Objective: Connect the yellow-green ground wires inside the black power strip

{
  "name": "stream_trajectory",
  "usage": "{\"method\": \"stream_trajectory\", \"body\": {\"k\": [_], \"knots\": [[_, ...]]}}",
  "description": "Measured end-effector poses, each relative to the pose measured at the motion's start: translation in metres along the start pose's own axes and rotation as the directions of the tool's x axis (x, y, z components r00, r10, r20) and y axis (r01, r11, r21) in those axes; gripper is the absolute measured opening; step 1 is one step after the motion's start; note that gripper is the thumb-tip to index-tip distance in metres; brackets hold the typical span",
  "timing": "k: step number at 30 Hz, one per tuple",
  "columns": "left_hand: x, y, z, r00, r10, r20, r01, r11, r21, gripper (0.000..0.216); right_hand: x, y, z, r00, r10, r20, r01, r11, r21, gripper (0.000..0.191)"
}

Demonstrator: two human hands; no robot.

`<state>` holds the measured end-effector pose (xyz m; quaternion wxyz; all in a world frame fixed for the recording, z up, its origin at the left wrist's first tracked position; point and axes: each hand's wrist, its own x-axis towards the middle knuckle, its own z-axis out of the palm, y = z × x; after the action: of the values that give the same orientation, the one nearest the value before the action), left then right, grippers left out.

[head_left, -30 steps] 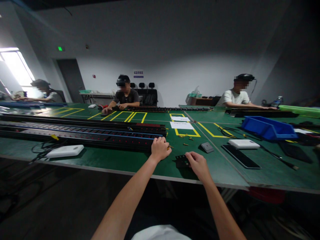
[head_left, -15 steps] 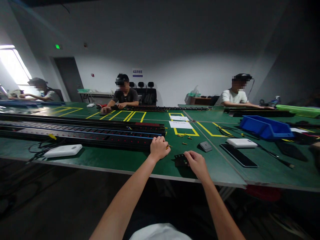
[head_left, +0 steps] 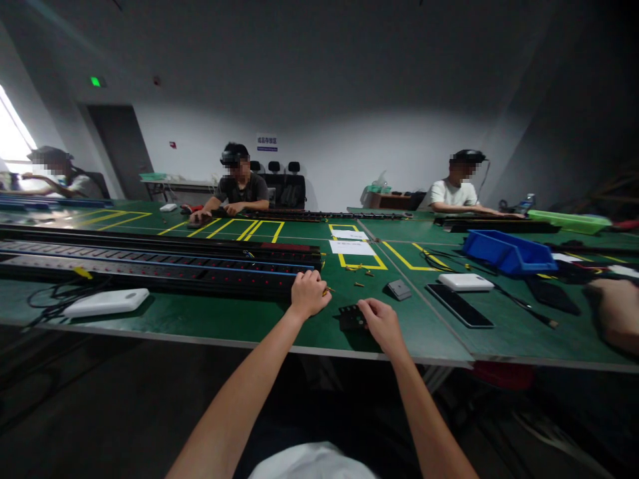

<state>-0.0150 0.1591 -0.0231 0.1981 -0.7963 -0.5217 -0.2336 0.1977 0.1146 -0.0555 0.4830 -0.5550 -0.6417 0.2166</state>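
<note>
My left hand [head_left: 309,294] is closed beside the right end of a long black rail [head_left: 254,282] with rows of small red marks. A small brass-coloured pin [head_left: 326,291] pokes out at its fingertips. To its right, my right hand [head_left: 382,322] pinches the edge of a thin black plate [head_left: 351,318] with holes, tilted just above the green table. More brass-coloured pins [head_left: 359,285] lie loose beyond the hands. A small grey block [head_left: 398,289] rests past my right hand.
On the right are a phone [head_left: 459,305], a white power bank [head_left: 466,282], a blue bin [head_left: 508,253] and cables. Another white power bank [head_left: 107,303] lies left. A co-worker's arm [head_left: 618,313] reaches in at the right edge. Other people sit across the green table [head_left: 279,326].
The view has swung slightly right, shifting the scene leftward. A co-worker's arm shows more fully at the right edge. Both my hands keep about the same places and grips.
</note>
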Motion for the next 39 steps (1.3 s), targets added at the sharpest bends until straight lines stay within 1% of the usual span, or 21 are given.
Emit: {"method": "stream_trajectory", "body": {"k": [18,39], "knots": [[0.0002,0.0003,-0.0007,1.000,-0.009,0.004,0.009,1.000,-0.016,0.023,0.0012,0.0027,0.0005,1.000,-0.023,-0.004,0.022,0.999,-0.031,0.042],[0.0003,-0.0001,0.0004,1.000,0.005,-0.020,-0.005,1.000,0.008,0.023,0.0003,-0.0018,-0.0012,1.000,-0.028,0.004,0.028,0.999,-0.041,0.042]]}}
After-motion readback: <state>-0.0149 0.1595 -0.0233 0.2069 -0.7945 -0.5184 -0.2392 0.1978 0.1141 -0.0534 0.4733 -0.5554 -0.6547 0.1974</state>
